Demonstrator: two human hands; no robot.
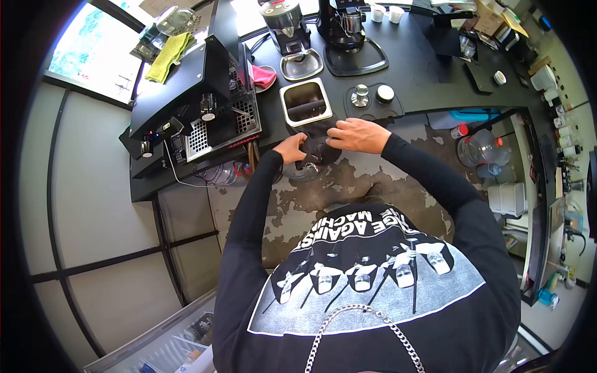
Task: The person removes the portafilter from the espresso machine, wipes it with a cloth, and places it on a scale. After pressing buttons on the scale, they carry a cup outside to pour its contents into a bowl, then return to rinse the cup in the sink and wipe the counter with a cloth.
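A dark, crumpled cloth hangs at the counter's front edge, just below the steel knock box. My left hand grips its left side, thumb and fingers curled around it. At its upper right, my right hand has its fingers bent and pressed together on the cloth; the fingertips are partly hidden. A dark bar crosses the inside of the knock box. To the right, a metal tamper and a round white-topped tool sit on a black mat.
An espresso machine stands left, with a green cloth on top. A pink cloth lies beside it. Two coffee grinders and white cups line the back. Large clear bottles stand under the counter.
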